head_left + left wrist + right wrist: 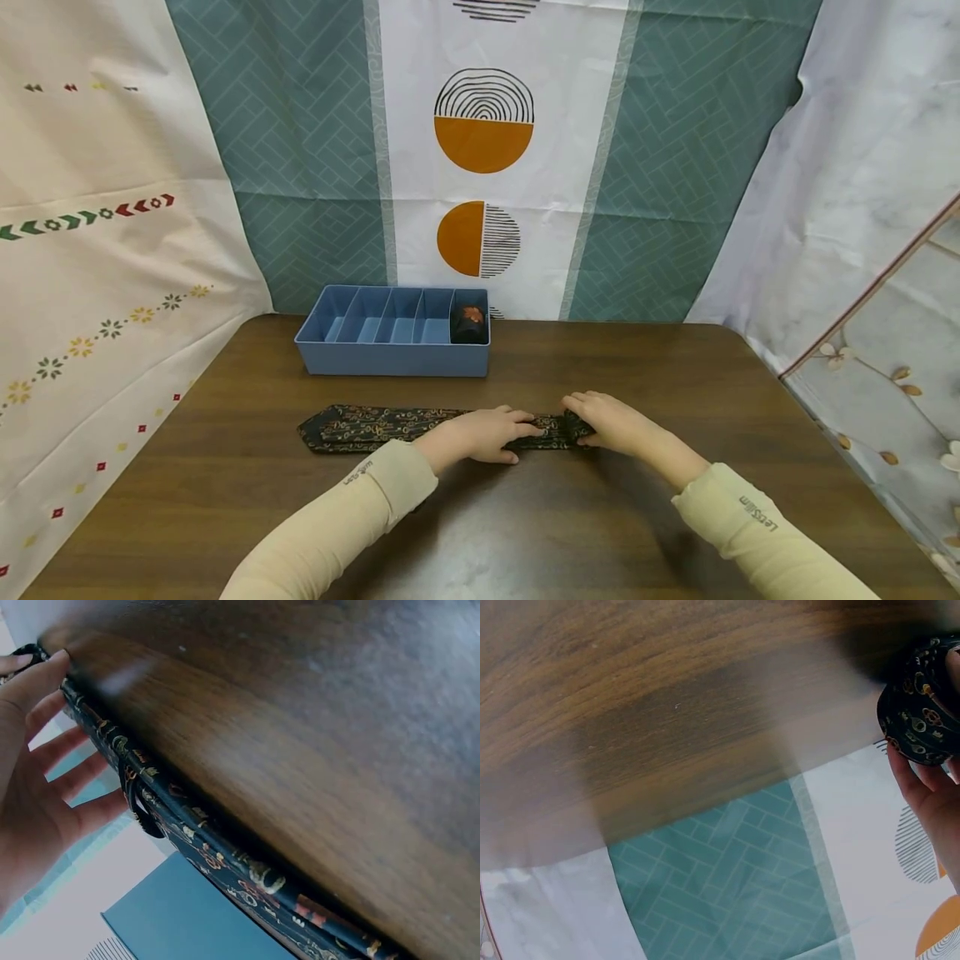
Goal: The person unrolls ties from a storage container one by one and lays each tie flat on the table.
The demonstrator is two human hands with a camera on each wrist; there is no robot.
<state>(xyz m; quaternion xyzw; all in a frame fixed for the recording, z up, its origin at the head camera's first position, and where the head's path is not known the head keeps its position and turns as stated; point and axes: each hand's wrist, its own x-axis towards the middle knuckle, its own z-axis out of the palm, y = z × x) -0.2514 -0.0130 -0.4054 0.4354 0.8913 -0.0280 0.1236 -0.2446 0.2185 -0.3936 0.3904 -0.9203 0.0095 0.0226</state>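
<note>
A black necktie [375, 427] with a small gold and reddish pattern lies across the table, folded lengthwise, its pointed end to the left. Its right end is a thick roll [919, 712], which my right hand [618, 425] grips between thumb and fingers. My left hand [483, 433] rests on the flat stretch just left of the roll, fingers spread. In the left wrist view, the fingertips of the left hand [45, 795] touch the long edge of the tie, and a narrow dark loop sticks out beside the little finger.
Behind the tie stands a blue divided box [397, 360]. Its rightmost compartment holds a dark rolled item [471, 323] with a reddish patch. The brown wooden table [645, 367] ends at a hanging patterned curtain [675, 167].
</note>
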